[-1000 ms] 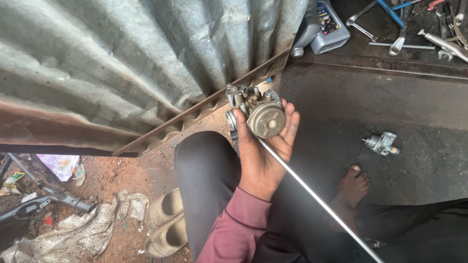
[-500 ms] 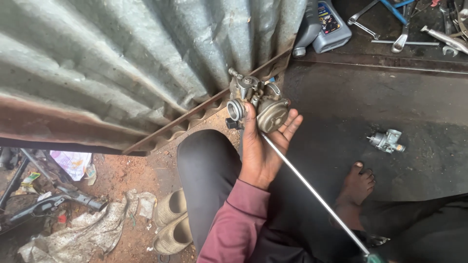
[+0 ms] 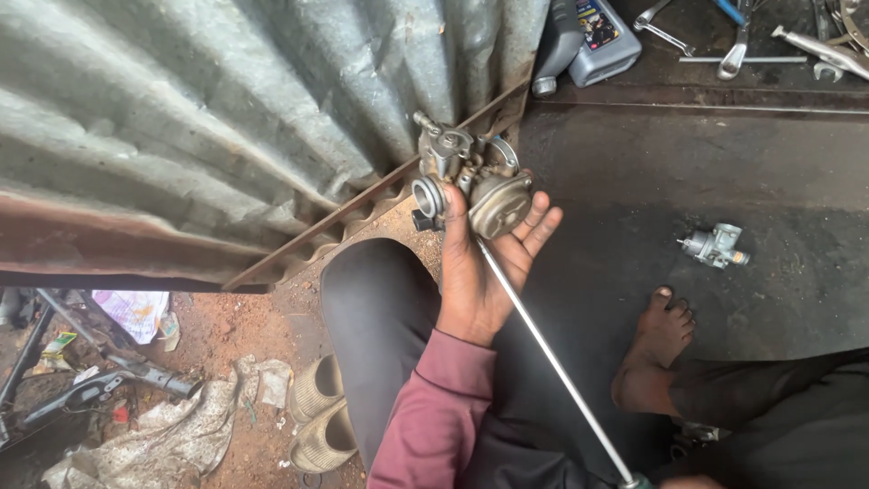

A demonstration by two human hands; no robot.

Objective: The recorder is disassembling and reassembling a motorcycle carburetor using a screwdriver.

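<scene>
Sitting on the ground with one knee (image 3: 380, 317) raised, the person holds a small metal carburetor (image 3: 466, 181) up in the left hand (image 3: 480, 272). The thumb presses on its round intake mouth and the fingers (image 3: 539, 226) are spread under the rounded float bowl, so the hand cradles it more than it squeezes; I judge this keeps the bowl side turned toward the long screwdriver (image 3: 552, 353). The thin steel shaft of this tool runs from 5 o'clock up to the carburetor, and its tip is hidden behind the bowl. The right hand (image 3: 690, 482) shows only as a sliver at the bottom edge beside the green handle, so I cannot tell how its grip is set.

At 3 o'clock a second carburetor (image 3: 713, 246) lies alone on the dark floor (image 3: 724, 172), well apart from the bare foot (image 3: 656, 349). At 12 to 1 o'clock a grey oil bottle (image 3: 602, 41) stands beside wrenches (image 3: 738, 54); what is inside it cannot be seen. A corrugated metal sheet (image 3: 226, 118) fills the side from 9 to 11 o'clock, with sandals (image 3: 321, 417) and rags (image 3: 163, 435) at 7 o'clock.
</scene>
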